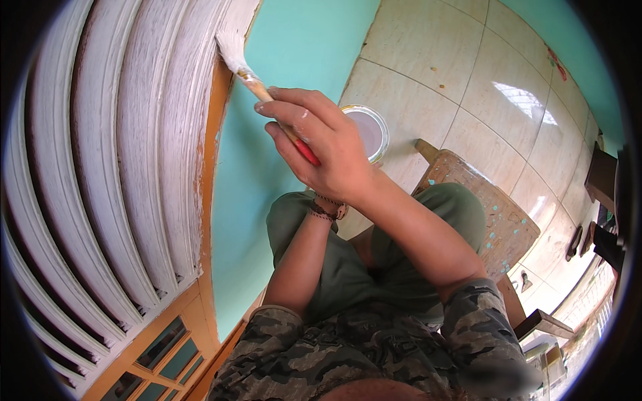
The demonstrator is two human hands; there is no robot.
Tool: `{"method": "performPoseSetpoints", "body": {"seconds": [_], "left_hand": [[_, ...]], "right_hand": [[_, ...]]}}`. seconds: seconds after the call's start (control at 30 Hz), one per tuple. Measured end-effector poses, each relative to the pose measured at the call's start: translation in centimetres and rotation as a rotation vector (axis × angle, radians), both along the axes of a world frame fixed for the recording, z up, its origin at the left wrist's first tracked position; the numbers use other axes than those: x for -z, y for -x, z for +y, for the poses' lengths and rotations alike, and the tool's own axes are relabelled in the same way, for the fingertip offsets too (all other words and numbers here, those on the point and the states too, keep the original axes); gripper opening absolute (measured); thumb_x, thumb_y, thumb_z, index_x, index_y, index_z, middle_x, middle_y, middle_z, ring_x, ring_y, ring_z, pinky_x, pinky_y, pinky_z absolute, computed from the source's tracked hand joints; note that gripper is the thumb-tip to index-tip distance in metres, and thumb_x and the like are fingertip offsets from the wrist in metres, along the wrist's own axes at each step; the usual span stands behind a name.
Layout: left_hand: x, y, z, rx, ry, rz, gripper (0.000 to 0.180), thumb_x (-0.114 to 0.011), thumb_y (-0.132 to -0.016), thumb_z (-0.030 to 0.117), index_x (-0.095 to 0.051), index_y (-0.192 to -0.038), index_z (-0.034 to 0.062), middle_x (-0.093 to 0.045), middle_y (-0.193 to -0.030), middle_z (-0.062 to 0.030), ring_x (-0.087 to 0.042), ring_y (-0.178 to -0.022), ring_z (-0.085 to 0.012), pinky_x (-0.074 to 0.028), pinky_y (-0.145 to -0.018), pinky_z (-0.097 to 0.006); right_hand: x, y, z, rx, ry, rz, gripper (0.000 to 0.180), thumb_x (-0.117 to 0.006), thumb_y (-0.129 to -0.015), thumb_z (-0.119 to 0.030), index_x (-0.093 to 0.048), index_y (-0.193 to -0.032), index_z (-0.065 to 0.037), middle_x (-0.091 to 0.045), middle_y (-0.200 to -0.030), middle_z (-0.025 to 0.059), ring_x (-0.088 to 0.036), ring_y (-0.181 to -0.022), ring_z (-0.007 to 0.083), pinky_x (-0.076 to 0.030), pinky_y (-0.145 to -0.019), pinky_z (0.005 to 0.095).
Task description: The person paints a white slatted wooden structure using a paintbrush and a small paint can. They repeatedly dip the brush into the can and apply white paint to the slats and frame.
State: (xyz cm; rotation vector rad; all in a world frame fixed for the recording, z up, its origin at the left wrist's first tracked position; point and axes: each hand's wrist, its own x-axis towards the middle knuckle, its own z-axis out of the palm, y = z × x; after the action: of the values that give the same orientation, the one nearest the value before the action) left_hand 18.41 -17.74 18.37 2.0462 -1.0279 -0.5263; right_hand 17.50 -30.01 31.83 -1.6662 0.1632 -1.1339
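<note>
My right hand [324, 137] is closed around the handle of a paintbrush [256, 85]. Its wooden handle has a red end, and white paint coats the bristles. The bristle tip rests at the edge of a white-painted slatted wooden panel [144, 134], beside an orange-brown strip [217, 100]. White paint spots mark my fingers. My left forearm rises below, with dark braided bracelets [324, 210] at the wrist; my left hand is hidden behind the right one. Just beyond my right hand, an open paint can [386, 137] with pale paint stands on the floor.
A turquoise wall [294, 47] borders the panel. Near my knee stands a paint-spattered wooden stool [511, 230] on the tiled floor [428, 40]. Orange-brown woodwork with small panes [160, 344] lies at the lower left. Footwear [575, 242] and dark furniture [600, 177] are at the right.
</note>
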Motion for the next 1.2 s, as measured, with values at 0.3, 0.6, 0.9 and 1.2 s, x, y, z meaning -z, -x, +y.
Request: {"method": "performPoseSetpoints", "body": {"seconds": [0.3,0.6,0.9,1.2], "left_hand": [[-2.9,0.1,-2.8,-0.243,0.123,-0.052,0.062,-0.084,-0.079,0.03,-0.055,-0.127,0.0051,-0.067,-0.115,-0.0145,-0.067,-0.102,-0.0295,-0.052,-0.08,-0.042],[-2.7,0.1,-2.4,-0.205,0.104,-0.091,0.061,-0.083,-0.08,0.029,-0.055,-0.129,0.0057,-0.067,-0.117,-0.0146,-0.067,-0.104,-0.0294,-0.053,-0.081,-0.042],[-4.6,0.2,-3.8,-0.272,0.162,0.025,0.067,-0.085,-0.077,0.029,-0.052,-0.131,0.0056,-0.066,-0.118,-0.017,-0.066,-0.105,-0.0312,-0.053,-0.082,-0.042],[-1.8,0.3,-0.9,-0.029,-0.001,-0.072,0.06,-0.065,-0.098,0.031,-0.04,-0.146,0.0049,-0.051,-0.143,-0.0107,-0.051,-0.132,-0.023,-0.044,-0.107,-0.039]], "right_hand": [[0.3,-1.6,-2.2,0.2,0.009,-0.025,0.029,-0.073,-0.086,0.002,-0.069,-0.114,-0.006,-0.069,-0.115,0.0152,-0.071,-0.092,0.0265,-0.058,-0.076,0.0338],[0.4,-1.4,-2.1,0.104,0.005,-0.012,0.029,-0.074,-0.087,0.0,-0.069,-0.114,-0.008,-0.07,-0.115,0.0135,-0.07,-0.093,0.0269,-0.058,-0.077,0.0343],[0.1,-1.1,-3.0,0.162,-0.018,-0.002,0.028,-0.073,-0.087,-0.001,-0.069,-0.114,-0.007,-0.07,-0.116,0.0138,-0.07,-0.095,0.0266,-0.058,-0.08,0.0338],[0.3,-1.4,-1.4,0.067,0.009,-0.007,0.032,-0.075,-0.085,-0.002,-0.07,-0.116,-0.01,-0.069,-0.117,0.011,-0.068,-0.1,0.028,-0.058,-0.082,0.0367]]}}
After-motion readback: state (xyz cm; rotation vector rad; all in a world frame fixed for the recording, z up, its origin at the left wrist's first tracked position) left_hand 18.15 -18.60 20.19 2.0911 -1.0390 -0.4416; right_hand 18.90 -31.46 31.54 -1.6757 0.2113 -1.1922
